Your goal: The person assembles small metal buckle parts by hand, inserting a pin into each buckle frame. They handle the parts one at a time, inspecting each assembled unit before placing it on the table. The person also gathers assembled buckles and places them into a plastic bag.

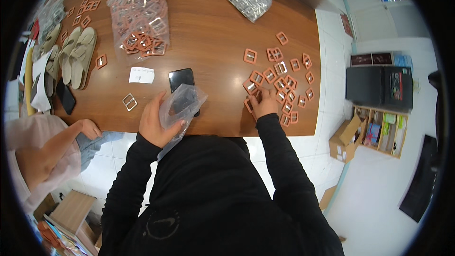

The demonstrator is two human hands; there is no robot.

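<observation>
Left hand clamps a clear bag open-mouthed; right hand, at three o'clock, pinches orange buckles on the bench.

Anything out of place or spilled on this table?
Mildly: orange buckles spill from the open clear bag onto the table. A lone silver buckle lies apart, near the left hand holding a small plastic bag.

**Clear bag and orange buckles**

We see a small clear plastic bag, crumpled and open-mouthed, raised just above the table's near edge. Orange square buckles with silver centre bars lie flat, scattered loosely across the wooden table's right end.
</observation>
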